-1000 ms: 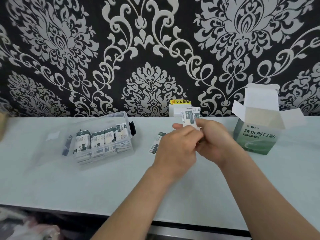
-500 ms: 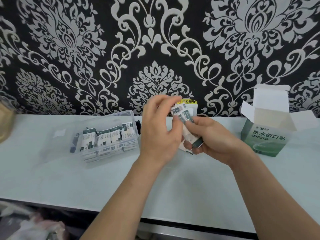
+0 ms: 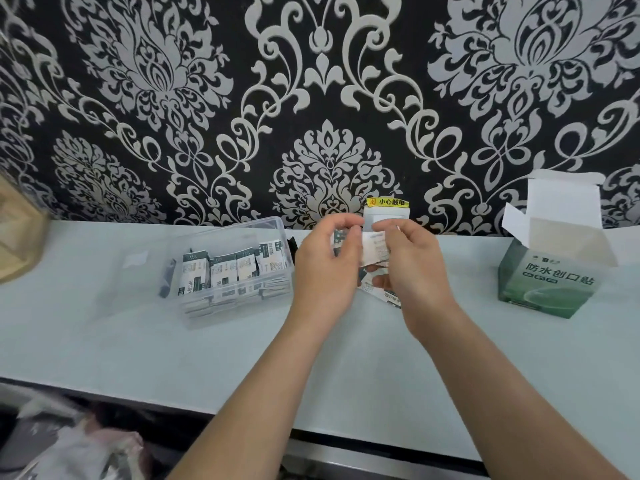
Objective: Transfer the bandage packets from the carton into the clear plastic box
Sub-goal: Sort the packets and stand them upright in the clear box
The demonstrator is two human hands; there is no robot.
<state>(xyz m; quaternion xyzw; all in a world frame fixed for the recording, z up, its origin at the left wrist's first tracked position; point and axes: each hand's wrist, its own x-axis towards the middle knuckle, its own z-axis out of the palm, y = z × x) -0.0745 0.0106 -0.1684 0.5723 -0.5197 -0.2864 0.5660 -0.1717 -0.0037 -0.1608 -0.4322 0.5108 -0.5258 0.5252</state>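
Note:
Both hands meet above the middle of the pale table (image 3: 346,358), holding a small bunch of white and dark green bandage packets (image 3: 374,249) between them. My left hand (image 3: 323,268) pinches the packets from the left; my right hand (image 3: 412,268) grips them from the right, with more packet ends showing below its fingers. The clear plastic box (image 3: 235,303) sits to the left, with several packets standing and lying inside. The green carton (image 3: 547,289) stands at the right with its white flaps open; its inside is hidden.
A white wall socket with a yellow warning label (image 3: 388,202) sits on the patterned wall behind my hands. The box's clear lid (image 3: 138,271) lies left of it. A tan object (image 3: 17,237) is at the far left edge. The table's front edge runs below my forearms.
My hands lifted the packets slightly and shifted their grip; the left hand went from spread fingers over the bunch to a pinch at its left side. The view has swung a little.

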